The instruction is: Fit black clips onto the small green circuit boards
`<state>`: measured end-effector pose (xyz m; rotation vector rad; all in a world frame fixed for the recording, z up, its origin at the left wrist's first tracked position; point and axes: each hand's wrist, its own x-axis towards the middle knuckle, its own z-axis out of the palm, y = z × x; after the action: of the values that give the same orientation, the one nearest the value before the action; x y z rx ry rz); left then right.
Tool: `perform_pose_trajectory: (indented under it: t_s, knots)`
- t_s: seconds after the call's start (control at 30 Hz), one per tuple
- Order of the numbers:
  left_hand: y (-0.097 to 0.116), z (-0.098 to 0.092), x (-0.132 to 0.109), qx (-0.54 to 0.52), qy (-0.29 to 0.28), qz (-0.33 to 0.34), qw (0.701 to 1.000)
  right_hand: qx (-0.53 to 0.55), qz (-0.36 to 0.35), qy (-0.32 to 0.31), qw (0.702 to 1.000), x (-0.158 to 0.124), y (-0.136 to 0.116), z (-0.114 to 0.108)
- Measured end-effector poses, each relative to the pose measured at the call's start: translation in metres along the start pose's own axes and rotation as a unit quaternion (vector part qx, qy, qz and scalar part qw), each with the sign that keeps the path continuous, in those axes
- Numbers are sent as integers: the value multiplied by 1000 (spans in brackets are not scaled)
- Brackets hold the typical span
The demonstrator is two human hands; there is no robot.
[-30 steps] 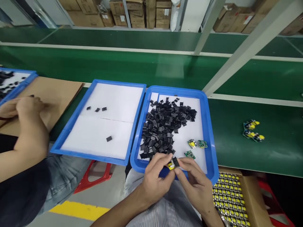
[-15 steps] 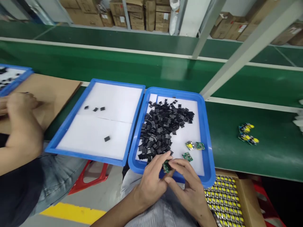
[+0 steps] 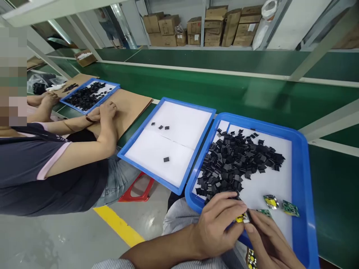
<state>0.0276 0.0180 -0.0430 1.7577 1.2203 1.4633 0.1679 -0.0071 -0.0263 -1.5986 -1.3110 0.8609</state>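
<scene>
"Trouble could be starting where?"

"In the shared grip. The bare left hand (image 3: 220,226) and the bare right hand (image 3: 270,241) are both pinching one small yellow-topped component with a silvery side (image 3: 240,218), and they are holding it by the near wall of a white-lined, round-cornered blue plastic tray (image 3: 304,175)."

"And if that pinch is loosening?"

"Then, I'd judge, the component could be falling outside the tray, because it is staying so near the edge. Uneven pressure from the two sides could be causing that."

"What is lying close?"

"A heap of flat, square black pieces (image 3: 230,160) is spreading just beyond the left hand. A loose yellow-topped part (image 3: 271,202) and a green circuit board (image 3: 291,208) are lying past the right hand, while a second green board (image 3: 265,212) is partly hiding behind it. A careless knuckle could be knocking these about."

"Is anything misaligning?"

"I'm not able to tell; the hands are covering too much."
</scene>
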Motion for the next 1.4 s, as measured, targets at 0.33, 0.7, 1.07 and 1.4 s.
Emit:
perform_pose_trajectory:
  t_s: [0.33, 0.7, 1.07, 1.4]
  knots:
    - [2, -7, 0, -15, 14, -49, 999, 9, -102, -60, 993, 14, 11, 5]
    - [-4, -9, 6, 29, -17, -100, 994, 54, -59, -96, 992, 29, 4, 7]
    - [2, -14, 11, -36, -71, -183, 980, 117, -46, -139, 982, 33, 15, -11]
    - [8, -8, 7, -1, -18, -87, 996, 137, -57, -101, 984, 19, 8, 0]
